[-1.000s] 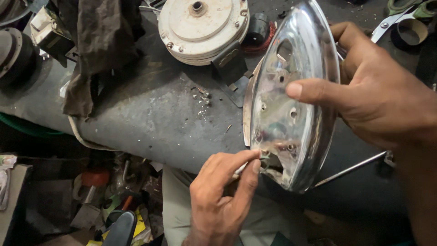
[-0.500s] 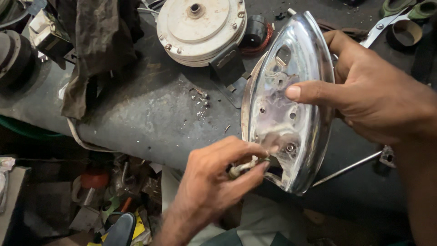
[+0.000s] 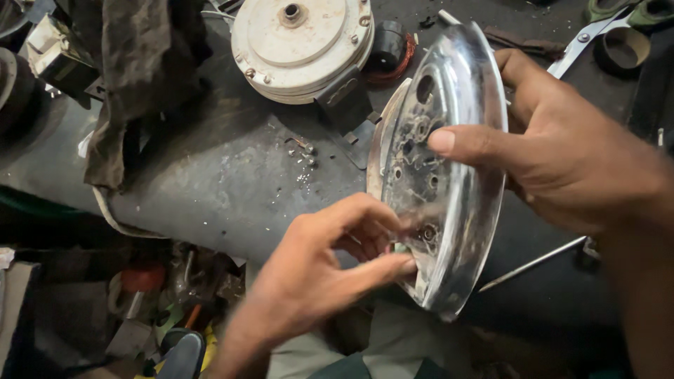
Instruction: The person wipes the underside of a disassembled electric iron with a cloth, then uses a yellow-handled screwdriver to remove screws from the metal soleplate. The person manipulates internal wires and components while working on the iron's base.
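Shiny metal iron cover (image 3: 456, 175) in the right half of the frame, standing on edge, tilted. Right hand (image 3: 569, 154) clamped on its upper rim, thumb across the inside, fingers behind. Left hand (image 3: 323, 274) at lower middle, fingertips (image 3: 404, 265) pinched together at the cover's low inner end, on a small part too hidden to tell. Round white motor housing (image 3: 302, 42) at top middle, close behind the cover. Dark rag (image 3: 140, 77) at upper left. Loose little screws (image 3: 302, 151) on the grey bench (image 3: 196, 189), between rag and cover. Thin metal rod (image 3: 533, 261) at lower right.
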